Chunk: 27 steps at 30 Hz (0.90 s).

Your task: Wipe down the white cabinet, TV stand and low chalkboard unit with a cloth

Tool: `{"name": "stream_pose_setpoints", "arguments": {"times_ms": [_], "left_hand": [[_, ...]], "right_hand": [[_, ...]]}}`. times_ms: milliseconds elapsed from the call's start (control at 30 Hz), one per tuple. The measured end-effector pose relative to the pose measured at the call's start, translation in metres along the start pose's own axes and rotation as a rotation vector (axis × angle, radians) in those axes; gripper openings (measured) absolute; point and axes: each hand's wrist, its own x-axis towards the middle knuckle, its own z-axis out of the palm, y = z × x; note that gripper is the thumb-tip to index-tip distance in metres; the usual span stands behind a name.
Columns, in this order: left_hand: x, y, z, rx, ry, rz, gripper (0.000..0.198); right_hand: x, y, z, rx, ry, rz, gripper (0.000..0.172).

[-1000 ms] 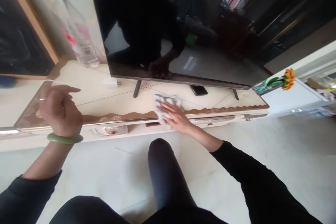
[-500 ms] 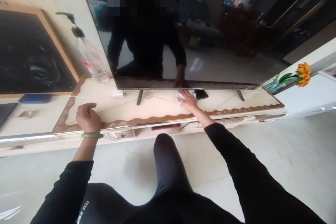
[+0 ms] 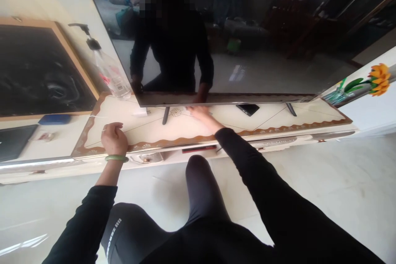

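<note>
Now right hand (image 3: 199, 112) lies flat on cabinet (image 3: 148, 127)

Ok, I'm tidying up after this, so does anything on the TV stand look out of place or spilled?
Nothing spilled or damaged. Two loose items lie on the stand top: a dark flat device askew under the TV edge, and a small white plug by its left foot.

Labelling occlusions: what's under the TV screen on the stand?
Right hand flat on the stand, a dark flat device, a white plug. Anything beneath the palm is hidden.
</note>
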Motion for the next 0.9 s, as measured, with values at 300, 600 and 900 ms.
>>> {"name": "stream_pose_setpoints", "arguments": {"times_ms": [300, 600, 900], "left_hand": [[0.006, -0.006, 0.002, 0.013, 0.024, -0.028, 0.024], [0.004, -0.003, 0.003, -0.048, 0.067, 0.02, 0.017], [0.003, -0.001, 0.004, -0.021, 0.042, -0.002, 0.025]], "right_hand": [[-0.071, -0.032, 0.029, 0.018, 0.078, -0.482, 0.061], [-0.211, 0.187, -0.002, 0.054, 0.382, 0.13, 0.059], [-0.174, 0.204, -0.003, -0.095, 0.465, 0.545, 0.066]]}}
